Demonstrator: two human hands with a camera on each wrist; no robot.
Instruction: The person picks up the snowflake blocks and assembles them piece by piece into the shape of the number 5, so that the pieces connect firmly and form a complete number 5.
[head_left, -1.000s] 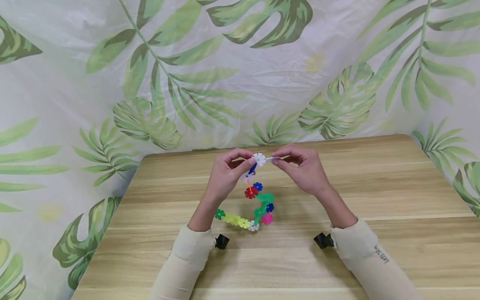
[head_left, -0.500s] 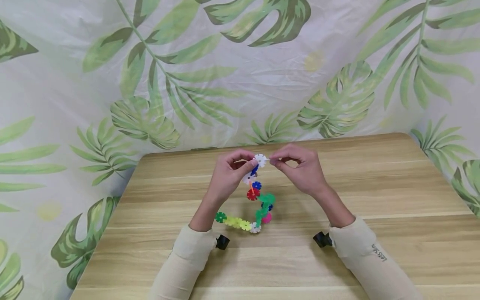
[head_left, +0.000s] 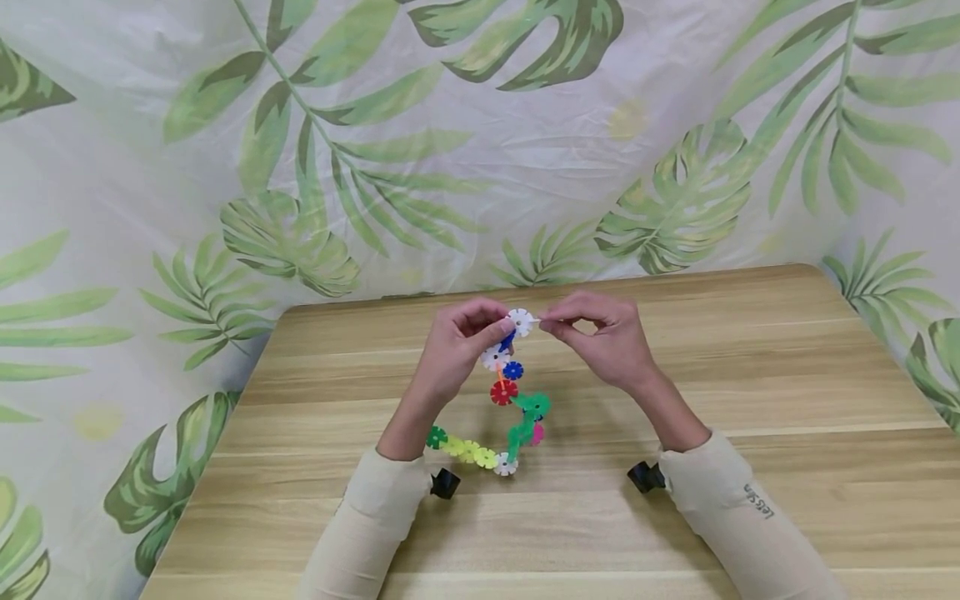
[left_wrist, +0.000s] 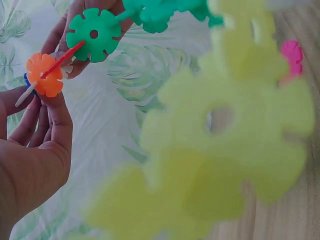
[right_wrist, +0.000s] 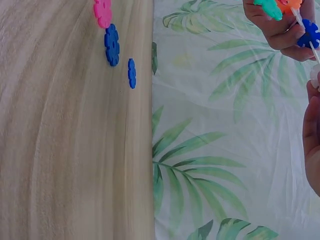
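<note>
In the head view, my left hand (head_left: 452,346) pinches the upper end of a chain of plastic snowflake discs, close to a white disc (head_left: 521,322) and a blue one. My right hand (head_left: 606,337) pinches a second white disc (head_left: 536,320), seen edge-on and touching the first one's rim; whether it sits in a slot cannot be told. Below hang a red disc (head_left: 504,392), green discs (head_left: 534,406), another white disc (head_left: 506,464) and yellow discs (head_left: 468,451). An orange disc (left_wrist: 46,75) shows by the fingers in the left wrist view, where near yellow discs (left_wrist: 225,125) blur.
Loose on the wooden table (head_left: 750,375) lie a blue disc (right_wrist: 132,73), a second blue disc (right_wrist: 112,45) and a pink disc (right_wrist: 102,12). A leaf-patterned cloth (head_left: 420,167) stands behind the table. Black wrist cameras (head_left: 445,483) sit at both cuffs.
My right hand has moved slightly closer to the left, and less of its white disc shows. The chain's hanging lower part has swung, its white corner disc dropping slightly toward me.
</note>
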